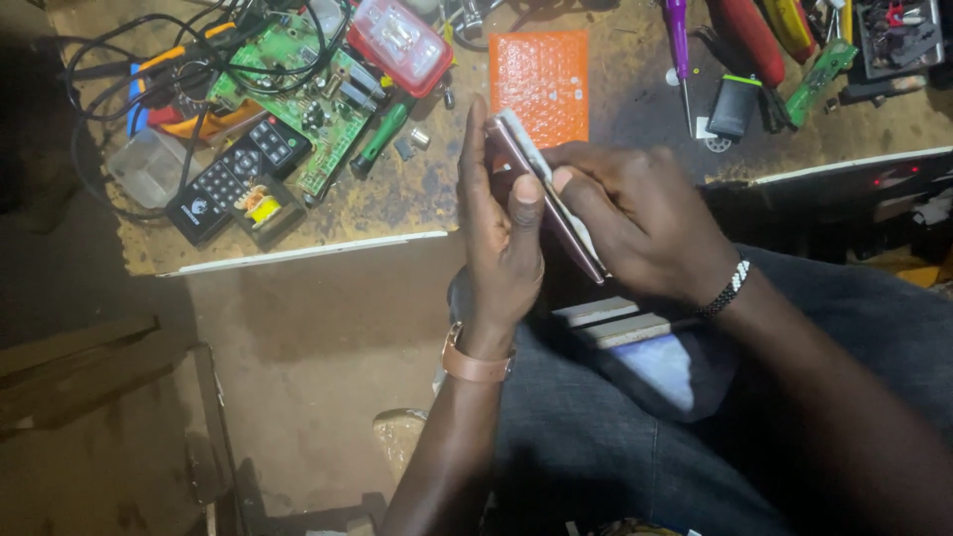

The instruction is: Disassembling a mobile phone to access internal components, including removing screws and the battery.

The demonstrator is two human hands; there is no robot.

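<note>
Gripping a thin phone (556, 213) edge-on btwn both hands, above the lap near the workbench (417, 199) edge. Left hand (501, 248) clamps its side w/ thumb; right hand (635, 218) is closed round the other side, thumb on the edge.

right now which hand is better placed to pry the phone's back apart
Probably the right hand: its thumb tip already sits on the seam along the edge of the phone. The left hand is wrapped around the phone's other side, steadying it upright, so it looks better kept as the holding grip.
</note>
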